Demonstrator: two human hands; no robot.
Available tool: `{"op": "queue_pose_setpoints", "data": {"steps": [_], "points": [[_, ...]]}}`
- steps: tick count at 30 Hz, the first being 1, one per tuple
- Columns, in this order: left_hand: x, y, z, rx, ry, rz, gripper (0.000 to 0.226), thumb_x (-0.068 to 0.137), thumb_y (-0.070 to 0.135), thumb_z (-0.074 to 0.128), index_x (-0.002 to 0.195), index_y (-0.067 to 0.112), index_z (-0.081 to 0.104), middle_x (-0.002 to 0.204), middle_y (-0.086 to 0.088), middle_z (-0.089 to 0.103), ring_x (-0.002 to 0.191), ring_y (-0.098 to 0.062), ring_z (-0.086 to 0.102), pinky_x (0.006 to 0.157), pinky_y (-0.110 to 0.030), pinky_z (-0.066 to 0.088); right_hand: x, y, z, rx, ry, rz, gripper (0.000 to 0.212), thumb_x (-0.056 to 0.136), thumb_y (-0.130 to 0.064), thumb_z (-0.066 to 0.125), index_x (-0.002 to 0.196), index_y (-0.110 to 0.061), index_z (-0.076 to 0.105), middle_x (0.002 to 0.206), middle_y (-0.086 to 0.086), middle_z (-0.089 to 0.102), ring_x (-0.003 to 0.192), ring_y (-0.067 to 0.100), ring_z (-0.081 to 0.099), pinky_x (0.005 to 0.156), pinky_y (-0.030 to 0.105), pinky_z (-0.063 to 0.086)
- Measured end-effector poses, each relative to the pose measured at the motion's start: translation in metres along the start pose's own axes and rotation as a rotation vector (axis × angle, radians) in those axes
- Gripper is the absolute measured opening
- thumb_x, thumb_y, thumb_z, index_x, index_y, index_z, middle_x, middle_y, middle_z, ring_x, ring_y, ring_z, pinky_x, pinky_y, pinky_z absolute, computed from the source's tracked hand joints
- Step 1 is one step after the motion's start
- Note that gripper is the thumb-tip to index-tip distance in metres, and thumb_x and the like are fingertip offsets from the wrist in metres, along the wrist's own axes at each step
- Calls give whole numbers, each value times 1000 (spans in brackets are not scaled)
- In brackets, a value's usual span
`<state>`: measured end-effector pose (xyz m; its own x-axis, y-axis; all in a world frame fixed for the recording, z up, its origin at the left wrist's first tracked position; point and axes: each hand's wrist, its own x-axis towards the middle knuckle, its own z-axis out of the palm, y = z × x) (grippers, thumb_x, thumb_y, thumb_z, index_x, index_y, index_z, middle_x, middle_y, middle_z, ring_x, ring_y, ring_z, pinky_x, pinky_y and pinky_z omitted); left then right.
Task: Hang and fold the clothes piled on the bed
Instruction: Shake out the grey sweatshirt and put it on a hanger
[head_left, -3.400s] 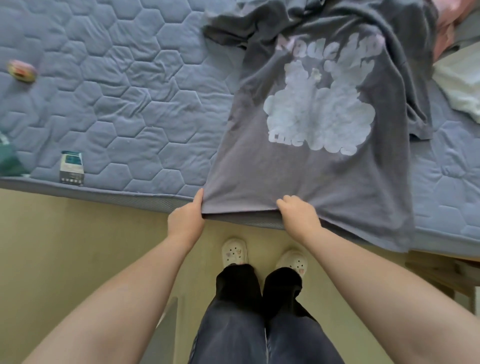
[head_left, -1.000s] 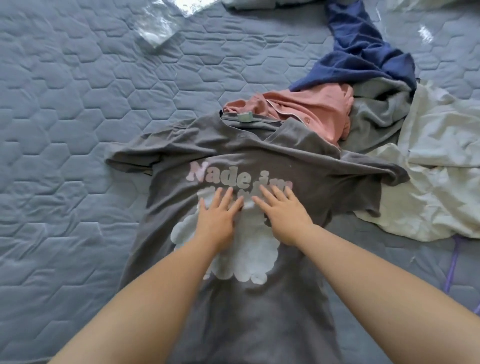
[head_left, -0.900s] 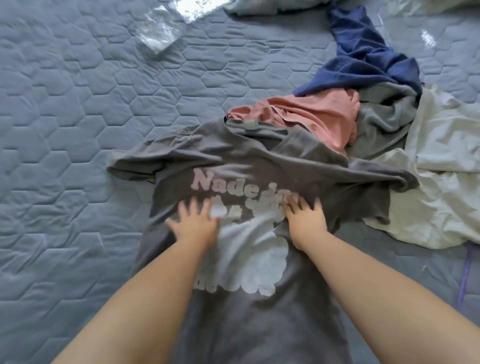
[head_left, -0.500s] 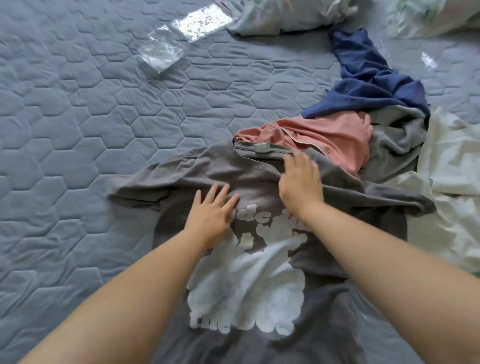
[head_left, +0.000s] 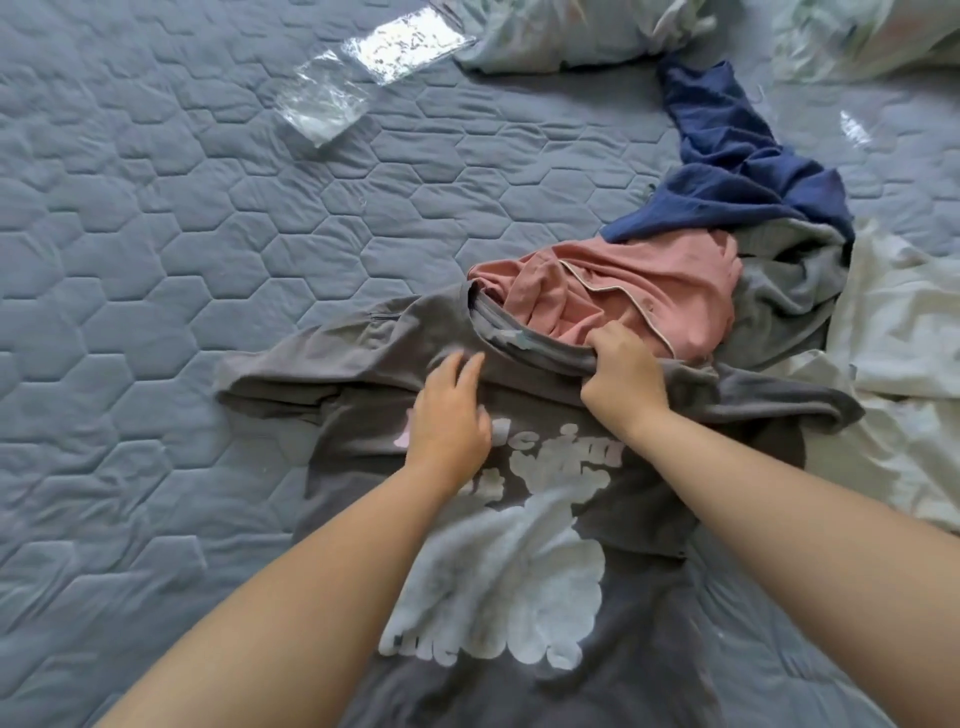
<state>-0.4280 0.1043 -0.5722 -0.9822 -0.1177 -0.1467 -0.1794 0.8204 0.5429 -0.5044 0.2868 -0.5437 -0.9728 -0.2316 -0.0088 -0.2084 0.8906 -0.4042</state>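
While R hand grips the collar of the grey T-shirt, fingers curled round the rim, L hand lies flat, fingers straight, on the cloth just below the neckline. Shirt spread print-up on the bed, long axis running from person toward the far edge, collar farthest; R hand nearer it. Collar end overlaps the pink garment in the pile; navy piece beyond, pale cloth toward the right edge. Prob. next: straighten shoulders before folding.
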Motion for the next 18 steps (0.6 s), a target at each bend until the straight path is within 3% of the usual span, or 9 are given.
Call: {"op": "queue_pose_setpoints", "data": {"steps": [2, 5, 8, 11, 15, 18], "points": [[4, 16, -16, 117, 97, 127, 72, 85, 9, 51, 151, 18, 23, 157, -6, 20, 143, -24, 18, 118, -37, 15, -18, 2, -6, 8, -3, -104, 26, 65, 11, 52, 72, -12, 44, 84, 11, 54, 81, 31, 51, 65, 30, 32], [10, 41, -32, 303, -135, 311, 84, 82, 7, 50, 152, 28, 10, 159, 3, 13, 147, -21, 1, 119, -46, 3, -41, 4, -18, -29, -47, -237, 27, 60, 12, 56, 70, -11, 46, 74, 9, 53, 70, 32, 52, 57, 29, 31], [12, 51, -40, 448, -344, 430, 55, 81, 14, 54, 134, 29, 49, 137, 3, 52, 140, -20, 24, 116, -50, 3, -59, 6, -28, -44, -92, -278, 30, 61, 8, 63, 71, -14, 47, 73, 7, 54, 67, 32, 54, 54, 29, 31], [3, 50, -49, 693, -285, 612, 26, 82, 22, 57, 106, 25, 66, 105, 4, 69, 106, -19, 55, 109, -36, 20, -73, 6, -40, -129, -143, -217, 26, 71, 3, 58, 76, -16, 41, 81, 11, 58, 72, 38, 58, 54, 36, 36], [-17, 58, -64, 715, -233, 438, 17, 91, 24, 54, 105, 20, 64, 100, -1, 69, 92, -22, 61, 89, -30, 38, -82, 2, -62, -252, -138, 28, 15, 83, -6, 48, 97, -12, 47, 94, 17, 65, 89, 41, 61, 64, 36, 37], [-30, 64, -74, 785, -181, 331, 25, 94, 29, 50, 109, 17, 66, 112, -6, 63, 104, -25, 56, 93, -37, 36, -90, -6, -79, -216, -81, 105, 9, 89, -20, 52, 96, -14, 52, 95, 18, 66, 90, 40, 61, 67, 37, 42]]}}
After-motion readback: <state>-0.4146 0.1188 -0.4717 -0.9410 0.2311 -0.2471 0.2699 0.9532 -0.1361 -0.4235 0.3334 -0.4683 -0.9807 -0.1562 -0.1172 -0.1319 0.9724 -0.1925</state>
